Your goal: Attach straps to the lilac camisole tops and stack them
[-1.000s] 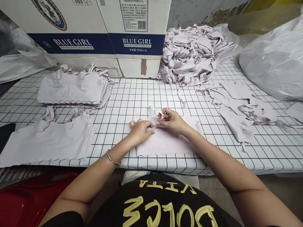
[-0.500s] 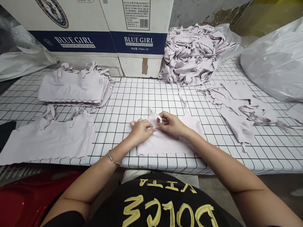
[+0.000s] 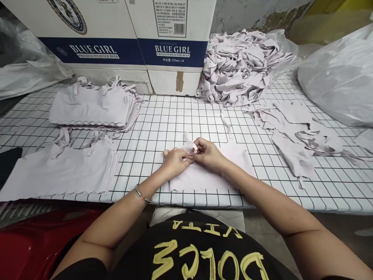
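Observation:
A pale lilac garment (image 3: 204, 177) lies flat on the checked table top (image 3: 163, 116) close to its front edge. My left hand (image 3: 175, 163) rests on the garment's upper left part, fingertips pinched on its thin strap (image 3: 190, 142). My right hand (image 3: 208, 153) meets it from the right, fingers closed on the same strap, with a small ring or clip at the pinch that I cannot make out clearly. The two hands touch at the fingertips.
Two stacks of flat lilac garments (image 3: 90, 107) (image 3: 61, 171) lie on the left. A heap of crumpled ones (image 3: 241, 66) sits at the back, loose ones (image 3: 294, 132) to the right. Blue Girl cartons (image 3: 122, 42) stand behind; plastic bags (image 3: 338, 74) lie at the far right.
My hands have drawn closer together on the strap and shifted slightly right. The strap end now stands lower between the fingers.

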{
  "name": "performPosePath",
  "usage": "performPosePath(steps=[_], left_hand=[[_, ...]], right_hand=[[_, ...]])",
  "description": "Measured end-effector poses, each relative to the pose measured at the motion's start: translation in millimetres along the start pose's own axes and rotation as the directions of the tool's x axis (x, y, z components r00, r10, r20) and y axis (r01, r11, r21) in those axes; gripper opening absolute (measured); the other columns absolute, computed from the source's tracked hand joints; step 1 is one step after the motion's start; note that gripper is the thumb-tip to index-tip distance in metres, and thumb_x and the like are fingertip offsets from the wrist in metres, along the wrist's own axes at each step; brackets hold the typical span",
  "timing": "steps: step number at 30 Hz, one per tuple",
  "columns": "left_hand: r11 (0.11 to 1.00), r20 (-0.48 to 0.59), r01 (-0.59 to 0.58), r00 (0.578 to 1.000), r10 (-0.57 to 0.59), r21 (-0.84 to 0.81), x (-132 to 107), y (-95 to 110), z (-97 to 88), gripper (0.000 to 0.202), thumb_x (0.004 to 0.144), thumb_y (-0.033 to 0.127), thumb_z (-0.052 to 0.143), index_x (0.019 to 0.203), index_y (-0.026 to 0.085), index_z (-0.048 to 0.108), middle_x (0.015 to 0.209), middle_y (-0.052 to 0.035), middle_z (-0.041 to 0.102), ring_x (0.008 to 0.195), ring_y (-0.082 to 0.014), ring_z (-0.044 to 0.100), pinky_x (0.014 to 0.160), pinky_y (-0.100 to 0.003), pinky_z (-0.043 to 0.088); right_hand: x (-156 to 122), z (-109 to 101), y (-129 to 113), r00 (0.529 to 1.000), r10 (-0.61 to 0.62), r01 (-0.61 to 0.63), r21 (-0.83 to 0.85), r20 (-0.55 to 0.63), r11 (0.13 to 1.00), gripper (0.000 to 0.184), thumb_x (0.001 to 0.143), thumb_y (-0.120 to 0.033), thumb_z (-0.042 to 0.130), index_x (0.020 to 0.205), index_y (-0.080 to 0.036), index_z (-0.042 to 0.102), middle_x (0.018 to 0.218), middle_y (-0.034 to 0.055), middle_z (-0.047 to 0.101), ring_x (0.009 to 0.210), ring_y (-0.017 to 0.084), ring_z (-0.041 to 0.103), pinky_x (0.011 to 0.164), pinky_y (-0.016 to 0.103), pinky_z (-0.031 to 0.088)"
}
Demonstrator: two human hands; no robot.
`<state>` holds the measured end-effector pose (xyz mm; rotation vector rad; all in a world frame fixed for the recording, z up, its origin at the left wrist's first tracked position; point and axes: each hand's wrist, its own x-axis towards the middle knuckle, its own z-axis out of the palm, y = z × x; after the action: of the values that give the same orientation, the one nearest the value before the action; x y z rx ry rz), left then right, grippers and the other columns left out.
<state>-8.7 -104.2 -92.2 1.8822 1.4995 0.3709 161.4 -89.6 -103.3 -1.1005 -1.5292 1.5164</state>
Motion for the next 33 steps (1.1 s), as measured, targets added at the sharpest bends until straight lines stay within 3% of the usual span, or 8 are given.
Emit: performPosePath(steps=[3, 7, 11, 14, 19, 23, 27, 33], left_hand=[[0.997, 0.029, -0.04, 0.999, 0.039, 0.061, 1.8, -2.6, 2.8, 0.016, 0.083, 0.036, 0.066, 0.078, 0.021, 0.069, 0.089, -0.0011, 0.069, 0.1, -0.0238, 0.056, 0.092, -0.044, 0.027], [0.964, -0.082, -0.071, 0.992, 0.095, 0.255, -10.3, -5.1, 3.5, 0.033, 0.082, 0.039, 0.068, 0.109, 0.022, 0.062, 0.115, -0.0067, 0.062, 0.11, -0.0275, 0.05, 0.09, -0.043, 0.03], [0.91, -0.31, 0.076, 0.949, 0.06, 0.407, -45.7, -16.0, 0.1, 0.06, 0.085, 0.053, 0.06, 0.132, 0.019, 0.044, 0.127, -0.0135, 0.053, 0.114, -0.0313, 0.047, 0.09, -0.044, 0.031], [0.887, -0.312, 0.163, 0.95, -0.022, 0.432, -72.1, -26.3, -0.4, 0.044, 0.088, 0.058, 0.051, 0.106, 0.018, 0.054, 0.108, -0.011, 0.059, 0.102, -0.0294, 0.052, 0.085, -0.043, 0.033], [0.91, -0.26, 0.163, 0.964, -0.063, 0.381, -81.9, -25.7, 4.9, 0.023, 0.093, 0.042, 0.049, 0.083, 0.021, 0.052, 0.093, -0.006, 0.061, 0.094, -0.0259, 0.055, 0.081, -0.041, 0.033], [0.954, -0.228, 0.126, 0.972, -0.063, 0.273, -74.9, -14.5, 9.4, 0.017, 0.096, 0.036, 0.043, 0.096, 0.02, 0.049, 0.09, -0.005, 0.063, 0.089, -0.0237, 0.059, 0.082, -0.039, 0.037], [0.933, -0.245, 0.144, 0.968, -0.063, 0.33, -74.6, -6.7, 9.4, 0.045, 0.09, 0.042, 0.053, 0.125, 0.017, 0.04, 0.103, -0.0104, 0.065, 0.101, -0.0301, 0.059, 0.086, -0.045, 0.038], [0.972, -0.182, 0.151, 0.976, -0.118, 0.179, -77.5, -7.5, 4.2, 0.036, 0.091, 0.036, 0.048, 0.123, 0.021, 0.043, 0.085, -0.0016, 0.064, 0.087, -0.0238, 0.064, 0.088, -0.043, 0.042]], right_hand=[[12.7, 1.1, -6.9, 0.989, 0.143, -0.149, 0.175, 0.048, 0.973, 0.051, 0.06, -0.024, 0.08, 0.097, -0.023, 0.046, 0.076, -0.0048, 0.062, 0.061, 0.012, 0.058, 0.055, 0.025, 0.046], [49.3, -3.5, -17.6, 0.956, 0.24, -0.198, 0.233, -0.17, 0.952, 0.055, 0.061, -0.022, 0.079, 0.102, -0.024, 0.043, 0.082, -0.0021, 0.064, 0.059, 0.012, 0.058, 0.051, 0.024, 0.042], [54.8, -24.5, -36.3, 0.956, 0.064, -0.164, -0.342, -0.287, 0.925, 0.032, 0.074, -0.025, 0.071, 0.099, -0.023, 0.051, 0.085, 0.002, 0.065, 0.075, 0.018, 0.062, 0.064, 0.03, 0.043], [2.5, -55.9, -44.4, 0.917, -0.158, -0.196, -0.759, -0.367, 0.621, 0.021, 0.083, -0.041, 0.064, 0.086, -0.022, 0.054, 0.078, 0.0044, 0.064, 0.082, 0.023, 0.059, 0.067, 0.031, 0.038], [-119.9, -97.0, -22.4, 0.774, 0.219, -0.622, -0.649, -0.595, 0.438, 0.048, 0.068, -0.066, 0.066, 0.078, -0.022, 0.052, 0.074, 0.0046, 0.063, 0.064, 0.021, 0.056, 0.054, 0.029, 0.034], [-152.5, -83.7, -6.4, 0.755, 0.242, -0.641, -0.608, -0.609, 0.469, 0.031, 0.076, -0.052, 0.062, 0.073, -0.023, 0.05, 0.08, 0.0035, 0.064, 0.072, 0.021, 0.058, 0.059, 0.029, 0.037], [-144.5, -71.5, -7.3, 0.728, 0.22, -0.652, -0.557, -0.649, 0.514, 0.028, 0.075, -0.045, 0.061, 0.086, -0.025, 0.047, 0.076, -0.0001, 0.062, 0.067, 0.02, 0.058, 0.059, 0.029, 0.038], [-153.0, -84.0, -4.8, 0.723, 0.243, -0.613, -0.436, -0.647, 0.659, 0.024, 0.081, -0.038, 0.054, 0.1, -0.025, 0.044, 0.072, -0.0019, 0.062, 0.063, 0.019, 0.059, 0.059, 0.029, 0.041]])
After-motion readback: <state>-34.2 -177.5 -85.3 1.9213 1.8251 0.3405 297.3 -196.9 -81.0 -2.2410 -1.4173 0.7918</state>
